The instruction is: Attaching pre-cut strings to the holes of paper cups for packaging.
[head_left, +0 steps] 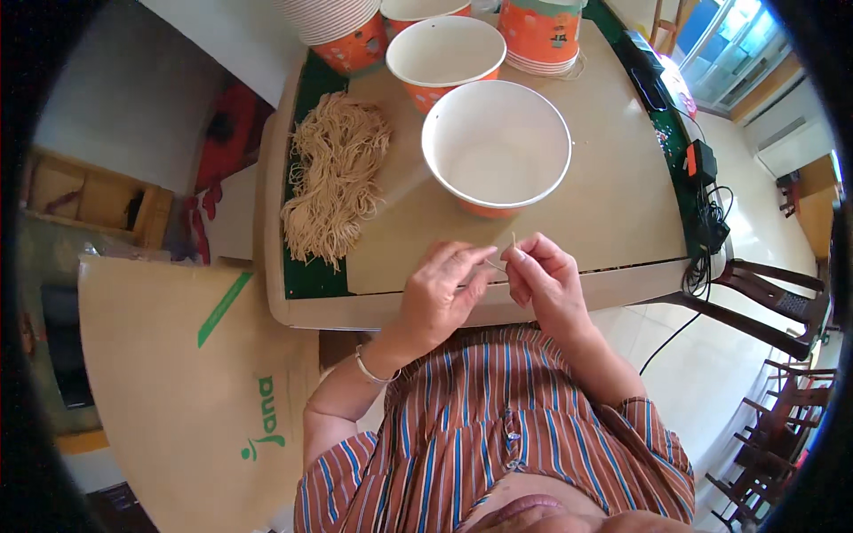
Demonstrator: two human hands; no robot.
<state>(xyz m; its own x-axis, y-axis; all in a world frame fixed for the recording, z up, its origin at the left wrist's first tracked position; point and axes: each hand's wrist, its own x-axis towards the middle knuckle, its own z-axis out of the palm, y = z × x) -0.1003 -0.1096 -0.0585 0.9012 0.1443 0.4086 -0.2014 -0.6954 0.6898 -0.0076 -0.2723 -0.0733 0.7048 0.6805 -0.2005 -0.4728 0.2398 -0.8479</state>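
Note:
My left hand (pixel 442 291) and my right hand (pixel 545 281) meet in front of me, just over the table's near edge. Between their fingertips runs a thin beige string (pixel 514 239), and a short end of it sticks up above my right thumb. Both hands pinch it. Just beyond them stands a large white paper bucket (pixel 498 147) with an orange outside, its open top facing up. To the left lies a loose bundle of beige strings (pixel 336 178), which look like the same kind as the one in my fingers.
Behind the near bucket stand another open bucket (pixel 447 51) and stacks of orange-printed buckets (pixel 539 40). Brown paper (pixel 613 191) covers the table's green top. Black cables (pixel 708 226) hang off the right edge. A large cardboard box (pixel 178 373) stands at the left, a dark chair (pixel 764 306) at the right.

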